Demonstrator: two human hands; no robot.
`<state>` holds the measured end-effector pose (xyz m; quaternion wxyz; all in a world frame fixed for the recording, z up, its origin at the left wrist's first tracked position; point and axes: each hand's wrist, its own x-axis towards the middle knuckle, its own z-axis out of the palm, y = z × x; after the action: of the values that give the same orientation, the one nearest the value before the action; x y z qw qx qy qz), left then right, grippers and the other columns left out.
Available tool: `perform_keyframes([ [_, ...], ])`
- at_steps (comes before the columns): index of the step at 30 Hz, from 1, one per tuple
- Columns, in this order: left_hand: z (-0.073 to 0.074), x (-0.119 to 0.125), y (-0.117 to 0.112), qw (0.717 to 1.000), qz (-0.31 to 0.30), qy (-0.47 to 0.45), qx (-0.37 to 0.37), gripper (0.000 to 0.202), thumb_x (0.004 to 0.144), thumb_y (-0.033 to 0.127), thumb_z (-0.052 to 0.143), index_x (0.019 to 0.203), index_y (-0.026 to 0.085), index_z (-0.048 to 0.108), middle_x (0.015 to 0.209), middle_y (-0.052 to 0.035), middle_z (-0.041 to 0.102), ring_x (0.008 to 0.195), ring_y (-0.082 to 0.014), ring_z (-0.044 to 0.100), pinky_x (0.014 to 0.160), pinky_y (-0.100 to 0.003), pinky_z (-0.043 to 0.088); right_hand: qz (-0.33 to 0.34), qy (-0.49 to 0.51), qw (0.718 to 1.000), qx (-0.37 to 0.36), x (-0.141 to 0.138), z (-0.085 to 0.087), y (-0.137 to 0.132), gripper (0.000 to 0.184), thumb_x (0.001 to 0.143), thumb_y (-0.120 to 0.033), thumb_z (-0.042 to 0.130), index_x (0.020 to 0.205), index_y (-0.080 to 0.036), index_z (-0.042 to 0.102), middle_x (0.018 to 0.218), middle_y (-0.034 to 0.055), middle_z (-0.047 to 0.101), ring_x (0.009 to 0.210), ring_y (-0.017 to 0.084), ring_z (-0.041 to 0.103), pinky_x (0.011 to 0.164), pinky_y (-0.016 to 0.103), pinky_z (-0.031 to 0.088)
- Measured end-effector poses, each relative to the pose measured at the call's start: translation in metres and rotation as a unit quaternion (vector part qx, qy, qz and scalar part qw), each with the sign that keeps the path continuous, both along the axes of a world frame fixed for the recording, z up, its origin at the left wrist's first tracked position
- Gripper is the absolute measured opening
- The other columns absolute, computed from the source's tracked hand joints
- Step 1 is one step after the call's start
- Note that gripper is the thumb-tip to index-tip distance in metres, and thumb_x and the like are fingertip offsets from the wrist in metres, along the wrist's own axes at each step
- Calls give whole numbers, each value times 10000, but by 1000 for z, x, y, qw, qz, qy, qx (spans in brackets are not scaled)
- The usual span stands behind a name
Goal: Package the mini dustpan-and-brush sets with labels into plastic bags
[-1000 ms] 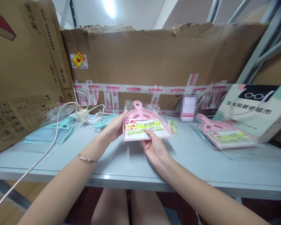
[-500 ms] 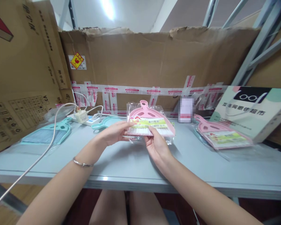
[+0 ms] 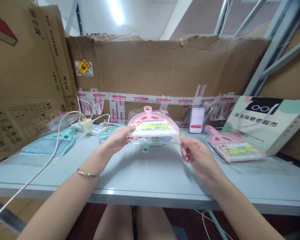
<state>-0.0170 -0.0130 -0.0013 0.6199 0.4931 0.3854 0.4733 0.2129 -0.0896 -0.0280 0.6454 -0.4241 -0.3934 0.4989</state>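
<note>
A pink dustpan-and-brush set (image 3: 150, 115) in a clear plastic bag is raised over the middle of the table, its round-holed handle pointing away from me. A yellow-green printed card covers the white bristles. My left hand (image 3: 117, 139) grips the left edge, thumb on top. At the lower right corner, my right hand (image 3: 198, 156) has its fingertips pinched on the bag's clear edge. Beneath and behind the set, a teal dustpan (image 3: 145, 148) shows only in part.
On the left lies a teal dustpan with brush (image 3: 50, 141), near a white cable and a power strip (image 3: 92, 128). To the right are a bagged pink dustpan (image 3: 236, 146), a phone (image 3: 197, 120) and a printed box (image 3: 255, 123). Cardboard (image 3: 140, 66) walls the back.
My right hand has moved right, from under the front of the set to the bag's corner. The pink set has shifted slightly left, and a teal handle now shows beneath it.
</note>
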Motion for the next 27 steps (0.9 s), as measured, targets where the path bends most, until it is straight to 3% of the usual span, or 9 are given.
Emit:
perform_keyframes([
  [2,-1,0,2,1000,9,6,9,152,792,217,626,865,93,674,848,-86,701,675,-114,631,645,-209,516,-66,-5,997,40,9,-2,4,290,581,-270,809,762,-174,604,546,-68,574,457,47,514,409,126,421],
  [3,-2,0,2,1000,11,12,12,159,792,229,628,861,95,677,835,-87,703,680,-121,636,659,-217,519,-59,0,997,43,9,-2,7,365,553,-237,824,844,-184,611,653,-48,633,561,68,582,493,144,476],
  [6,-6,-1,5,999,1,32,18,205,787,281,643,849,92,689,803,-103,710,710,-157,650,691,-254,523,45,9,998,31,0,1,14,549,561,-187,818,1062,-189,594,956,31,696,841,134,653,733,236,541],
  [8,-7,-3,5,999,-10,35,23,234,785,312,649,861,95,697,852,-117,716,757,-176,659,729,-276,524,75,27,996,33,-9,3,20,535,583,-151,798,1078,-169,595,984,44,700,860,130,656,777,238,543],
  [13,-3,-9,4,997,-54,57,18,306,774,377,664,917,110,705,964,-122,709,863,-173,662,801,-259,503,32,109,993,-11,-20,-1,37,294,614,-23,724,879,-103,626,811,49,714,658,100,667,628,161,570],
  [18,-3,-10,4,993,-83,87,-8,207,695,246,738,833,95,712,871,-117,715,785,-141,651,710,-212,487,3,129,991,-48,-24,-10,43,254,607,25,711,786,-112,593,663,36,696,566,111,667,540,149,566],
  [24,-14,-10,-2,991,51,122,-32,223,697,340,722,727,126,667,679,-60,684,566,-104,581,532,-199,432,-5,82,994,-72,-31,-14,41,220,619,-31,730,712,-126,554,547,24,662,447,89,601,438,140,509],
  [27,-21,-14,-11,984,55,170,-23,356,679,474,708,718,124,649,673,-61,674,569,-117,590,545,-218,445,3,79,994,-78,-33,-17,39,235,606,-46,742,690,-132,539,545,28,659,447,85,590,440,144,500],
])
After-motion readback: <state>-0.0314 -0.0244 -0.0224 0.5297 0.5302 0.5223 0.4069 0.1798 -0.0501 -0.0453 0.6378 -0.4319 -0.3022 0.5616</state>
